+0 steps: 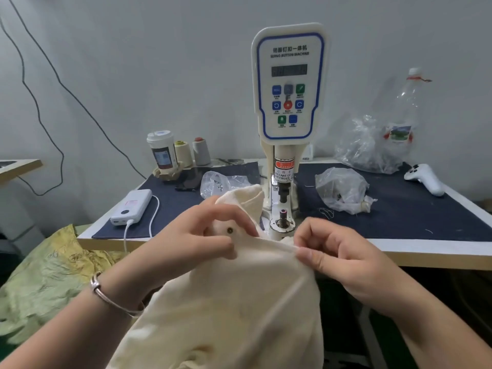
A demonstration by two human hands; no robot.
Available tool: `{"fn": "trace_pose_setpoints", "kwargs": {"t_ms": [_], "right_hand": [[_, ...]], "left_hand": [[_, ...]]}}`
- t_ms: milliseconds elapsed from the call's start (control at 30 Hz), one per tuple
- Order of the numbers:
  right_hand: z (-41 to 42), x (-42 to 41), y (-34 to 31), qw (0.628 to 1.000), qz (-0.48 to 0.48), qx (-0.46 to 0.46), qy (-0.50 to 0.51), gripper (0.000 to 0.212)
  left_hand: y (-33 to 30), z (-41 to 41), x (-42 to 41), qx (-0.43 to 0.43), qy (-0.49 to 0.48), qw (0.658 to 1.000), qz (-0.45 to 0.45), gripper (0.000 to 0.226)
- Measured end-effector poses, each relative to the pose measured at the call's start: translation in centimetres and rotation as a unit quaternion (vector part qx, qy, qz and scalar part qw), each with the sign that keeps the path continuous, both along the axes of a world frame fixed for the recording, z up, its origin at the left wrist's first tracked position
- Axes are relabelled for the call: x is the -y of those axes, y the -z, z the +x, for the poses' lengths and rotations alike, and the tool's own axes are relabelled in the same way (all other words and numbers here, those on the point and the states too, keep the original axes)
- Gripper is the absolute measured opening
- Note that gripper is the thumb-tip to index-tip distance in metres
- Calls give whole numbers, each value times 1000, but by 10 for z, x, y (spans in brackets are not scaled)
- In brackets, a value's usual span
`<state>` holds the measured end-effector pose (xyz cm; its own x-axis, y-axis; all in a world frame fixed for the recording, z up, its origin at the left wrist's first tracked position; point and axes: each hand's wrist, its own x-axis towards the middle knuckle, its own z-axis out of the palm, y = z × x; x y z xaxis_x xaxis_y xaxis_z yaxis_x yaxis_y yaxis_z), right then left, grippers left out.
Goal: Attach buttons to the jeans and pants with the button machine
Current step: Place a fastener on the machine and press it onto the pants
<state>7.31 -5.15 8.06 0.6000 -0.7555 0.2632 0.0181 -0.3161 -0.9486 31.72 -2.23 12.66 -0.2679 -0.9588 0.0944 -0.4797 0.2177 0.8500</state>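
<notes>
The cream pants [229, 302] hang over the counter [426, 247] edge, just in front of the button machine [288, 102]. The left hand [194, 235] pinches the waistband beside a metal button [230, 230]; the right hand [338, 254] pinches the fabric edge, fingers curled. Two clear plastic bags [343, 191] lie on the counter; small items are inside, too blurred to identify. A lidded cup [162, 150] stands near two thread cones [183, 153].
</notes>
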Motion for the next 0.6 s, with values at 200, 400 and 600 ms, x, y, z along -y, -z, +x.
{"fn": "trace_pose_setpoints", "kwargs": {"t_ms": [200,400,600], "right_hand": [[6,-4,-18,969,-195,-102,109,14],[-6,4,-17,937,-193,-285,53,35],[-26,15,-18,995,-35,-78,-61,12]], "left_hand": [[10,-5,10,94,-65,989,-92,31],[-2,-10,3,122,-38,962,-241,29],[-3,-6,9,-129,124,979,-99,23]]}}
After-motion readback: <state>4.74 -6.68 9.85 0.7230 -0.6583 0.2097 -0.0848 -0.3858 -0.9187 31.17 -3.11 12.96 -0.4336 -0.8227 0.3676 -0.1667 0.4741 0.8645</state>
